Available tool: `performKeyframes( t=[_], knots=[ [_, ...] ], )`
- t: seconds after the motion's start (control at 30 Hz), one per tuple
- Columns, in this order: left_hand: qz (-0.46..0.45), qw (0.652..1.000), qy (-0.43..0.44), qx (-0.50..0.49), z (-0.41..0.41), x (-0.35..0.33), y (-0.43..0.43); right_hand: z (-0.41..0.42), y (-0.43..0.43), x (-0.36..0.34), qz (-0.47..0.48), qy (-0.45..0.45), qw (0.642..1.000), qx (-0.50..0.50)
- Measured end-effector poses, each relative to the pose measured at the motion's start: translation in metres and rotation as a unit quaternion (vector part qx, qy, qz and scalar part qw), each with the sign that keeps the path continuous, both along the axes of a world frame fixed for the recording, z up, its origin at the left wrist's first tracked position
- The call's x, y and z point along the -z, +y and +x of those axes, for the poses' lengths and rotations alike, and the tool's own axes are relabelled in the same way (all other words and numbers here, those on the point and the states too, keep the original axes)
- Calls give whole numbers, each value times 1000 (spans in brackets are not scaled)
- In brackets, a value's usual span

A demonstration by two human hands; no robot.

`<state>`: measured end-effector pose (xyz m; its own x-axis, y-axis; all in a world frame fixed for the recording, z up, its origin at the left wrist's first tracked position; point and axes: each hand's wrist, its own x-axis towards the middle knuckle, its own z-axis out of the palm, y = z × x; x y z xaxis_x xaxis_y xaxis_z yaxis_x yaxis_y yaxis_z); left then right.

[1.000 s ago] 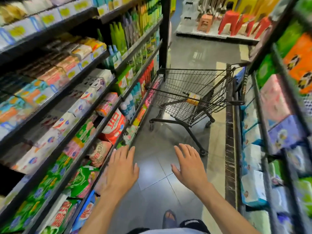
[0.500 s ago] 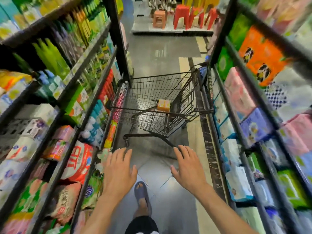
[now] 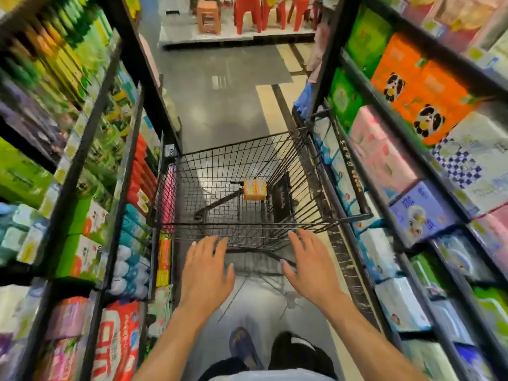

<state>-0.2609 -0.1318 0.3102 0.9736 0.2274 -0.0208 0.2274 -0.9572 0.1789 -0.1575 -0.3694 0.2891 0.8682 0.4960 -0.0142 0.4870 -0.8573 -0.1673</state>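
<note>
Fingers (image 3: 220, 244) on both of your hands are straight and spread wide, palms down, holding nothing; your left hand (image 3: 206, 273) and your right hand (image 3: 310, 268) hover side by side, apart from each other, at the near end of the shopping cart (image 3: 242, 142); your right fingertips overlap the cart's rear top bar (image 3: 192, 224), though you cannot tell whether they touch it; your left fingertips sit just short of that bar. You have the cart straight ahead of you in the middle of the aisle, standing on the grey floor (image 3: 225, 105) between the left shelves (image 3: 82, 160) and the right shelves (image 3: 412, 166), close to both; inside its wire basket, toward the right side, sits a small orange and yellow box (image 3: 255, 189). Below your forearms shows a blue slipper (image 3: 243, 345); at the far end of the aisle stand red stools (image 3: 247, 12).
</note>
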Motion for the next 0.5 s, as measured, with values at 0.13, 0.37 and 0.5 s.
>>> performKeyframes(
  t=[0.13, 0.37, 0.5],
  knots=[
    [-8, 1000, 12, 24, 43, 2, 24, 38, 24, 3, -4, 11, 1000, 17],
    [-14, 998, 15, 58, 139, 24, 63, 127, 58, 29, 0, 27, 999, 35],
    [-12, 997, 37, 65, 208, 34, 82, 192, 81, 49, -7, 62, 998, 26]
  ],
)
